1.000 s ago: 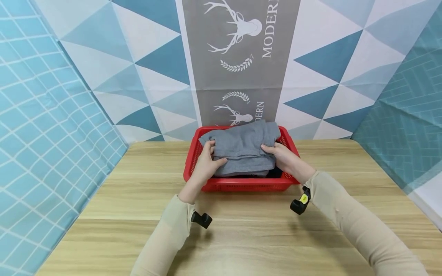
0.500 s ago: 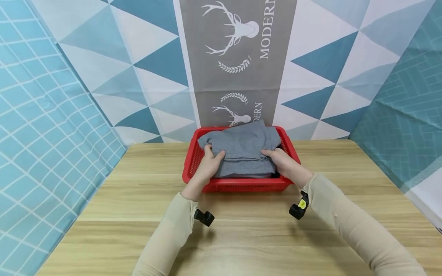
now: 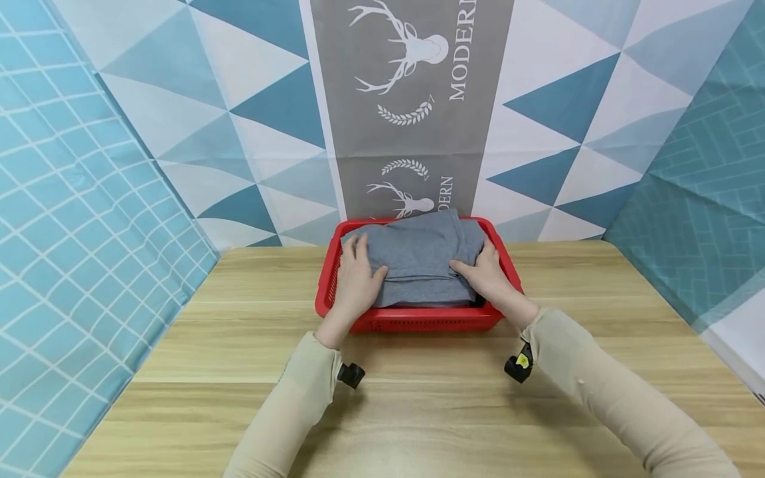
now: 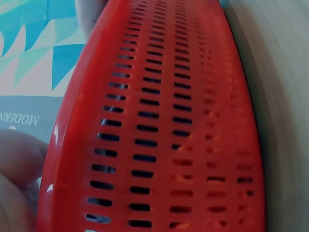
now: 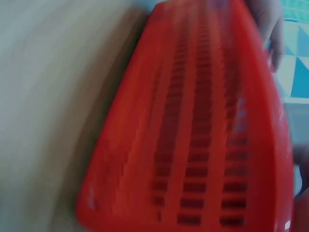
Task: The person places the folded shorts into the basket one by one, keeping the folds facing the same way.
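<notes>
A folded blue-grey garment lies in a red plastic basket, a second folded grey layer showing under its front edge. My left hand rests on its left side, fingers loosely extended toward the back and thumb at the front. On the right side, my right hand touches the cloth with its thumb on top and its fingers stretched along the edge by the basket wall. The slotted front wall of the basket fills the left wrist view. In the blurred right wrist view the same basket hides most of the garment.
The basket stands at the far edge of a wooden table, close to a patterned back wall. Blue tiled-pattern sheets hang at the sides. A black wrist camera is strapped below each forearm.
The garment has settled lower and flatter in the basket. My hands have loosened from gripping its sides, and the fingers have spread out toward the back.
</notes>
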Tool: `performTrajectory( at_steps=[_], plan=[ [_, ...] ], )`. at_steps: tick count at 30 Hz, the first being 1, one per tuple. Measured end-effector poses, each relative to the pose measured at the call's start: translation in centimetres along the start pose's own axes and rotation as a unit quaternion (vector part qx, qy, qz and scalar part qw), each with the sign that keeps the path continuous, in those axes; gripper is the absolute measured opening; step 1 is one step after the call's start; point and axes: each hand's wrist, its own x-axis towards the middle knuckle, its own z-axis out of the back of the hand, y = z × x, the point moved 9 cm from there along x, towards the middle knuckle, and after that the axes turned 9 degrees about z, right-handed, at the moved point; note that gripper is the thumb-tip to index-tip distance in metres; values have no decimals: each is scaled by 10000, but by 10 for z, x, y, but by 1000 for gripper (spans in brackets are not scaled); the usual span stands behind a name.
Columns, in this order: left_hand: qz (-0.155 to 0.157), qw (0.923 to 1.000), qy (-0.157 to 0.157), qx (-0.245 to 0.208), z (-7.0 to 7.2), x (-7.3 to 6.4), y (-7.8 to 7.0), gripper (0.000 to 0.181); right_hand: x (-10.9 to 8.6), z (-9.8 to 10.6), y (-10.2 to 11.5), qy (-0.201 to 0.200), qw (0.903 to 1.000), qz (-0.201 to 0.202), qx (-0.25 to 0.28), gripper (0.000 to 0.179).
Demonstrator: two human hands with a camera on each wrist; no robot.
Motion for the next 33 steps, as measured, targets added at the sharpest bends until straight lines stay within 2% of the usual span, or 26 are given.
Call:
performTrajectory(
  at_steps=[2,4,6,8,10,13,16,20,23,28,33],
  plan=[
    [-482,9964,13,703,-1,-1,-10,60,4,6,12,-16,9926,759,-952,85],
    [-895,9872,159,1314,-6,-3,-18,54,7,7,24,65,9705,1536,-1857,77],
    [-1090,9779,379,1740,-11,-4,-21,51,8,3,33,247,9442,2113,-2516,68],
    [-1113,9720,620,1973,-16,-5,-20,51,9,-5,38,590,9244,2387,-2917,61],
    [-1035,9677,872,2125,-20,-4,-17,52,10,-13,37,948,9166,2394,-3059,56],
    [-932,9622,1272,2221,-26,-3,-11,52,12,-22,32,1227,9178,2178,-3083,52],
    [-874,9574,1604,2237,-33,0,-7,52,14,-27,27,1271,9258,2002,-2943,51],
    [-807,9523,1926,2224,-40,3,-3,50,16,-33,18,1466,9374,1784,-2608,49],
    [-787,9487,2072,2256,-46,5,-1,48,17,-37,12,1633,9423,1603,-2442,50],
    [-785,9445,2208,2301,-53,8,4,47,19,-42,7,1913,9401,1554,-2357,51],
    [-829,9469,2414,1954,-58,10,4,46,19,-45,3,2104,9360,1590,-2333,53]
  ],
)
